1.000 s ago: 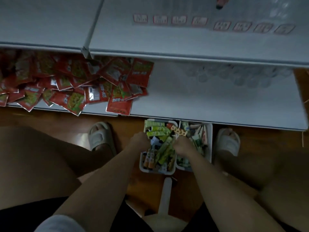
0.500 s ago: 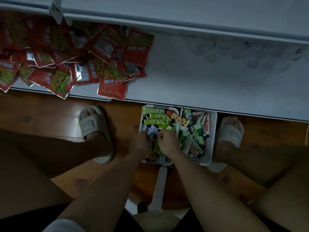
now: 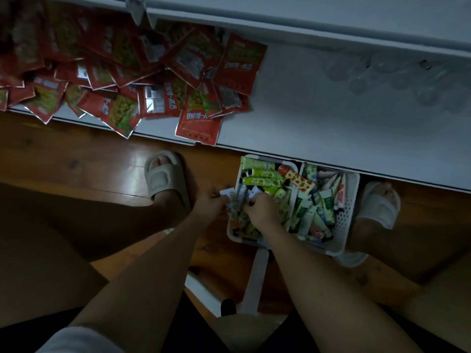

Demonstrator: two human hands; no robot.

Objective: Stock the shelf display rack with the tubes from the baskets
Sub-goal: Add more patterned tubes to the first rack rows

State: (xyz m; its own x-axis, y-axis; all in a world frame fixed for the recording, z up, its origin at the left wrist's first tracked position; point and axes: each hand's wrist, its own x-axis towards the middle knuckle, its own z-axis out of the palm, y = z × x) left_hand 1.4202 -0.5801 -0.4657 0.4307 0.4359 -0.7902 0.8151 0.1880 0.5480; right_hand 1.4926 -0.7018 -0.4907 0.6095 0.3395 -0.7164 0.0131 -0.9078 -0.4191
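Both hands are down in the left white basket [image 3: 235,233] on the wooden floor [image 3: 76,159]: the right hand [image 3: 262,210] is curled shut over a cluster of small tubes at the basket's middle, and the left hand [image 3: 210,202], at the basket's left rim, pinches a pale tube or packet [image 3: 226,193] between thumb and fingers, though the dim light leaves it unclear exactly how many pieces either hand has. The step in hand appears to be gathering a handful for stocking; the next move would call for lifting that handful clear of the basket without spilling it and carrying it up to the bare stretch of the white shelf [image 3: 318,118] directly above. The tubes [image 3: 262,173] lie jumbled, mostly green-printed, with one red-capped patterned tube [image 3: 297,178] bridging the divide to the right basket [image 3: 346,225], which stands touching the first and is likewise heaped with tubes. Above and left of the baskets, red snack packets [image 3: 198,123] sprawl over the shelf edge. A slippered foot [image 3: 165,177] stands on each side of the baskets.
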